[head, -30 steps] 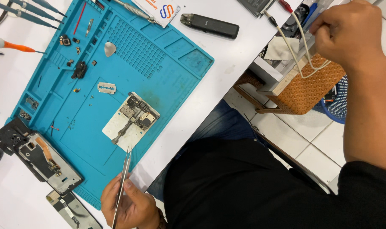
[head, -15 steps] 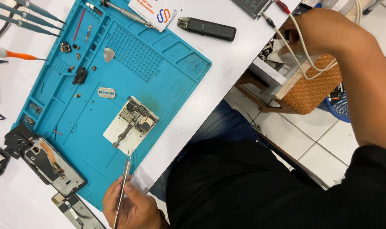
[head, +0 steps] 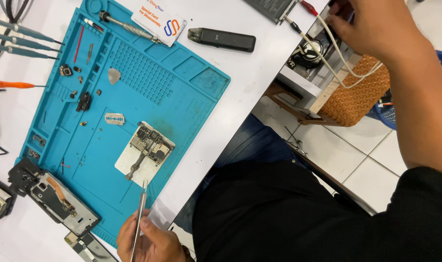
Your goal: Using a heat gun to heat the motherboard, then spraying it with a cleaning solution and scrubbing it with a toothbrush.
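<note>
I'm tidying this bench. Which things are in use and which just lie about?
In use: tweezers in left hand; circuit board; white cables at right hand.
Lying about: razor blade; black bar-shaped device; orange-handled tool.

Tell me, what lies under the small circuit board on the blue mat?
The circuit board lies on a white plate, which rests on the blue mat. The board hides the plate surface beneath it. The left hand holds tweezers just below.

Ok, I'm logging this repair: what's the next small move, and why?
Probably ease the tweezers in the left hand forward onto the circuit board. Their tips point at it but stop just short, while the right hand is off among the cables.
</note>
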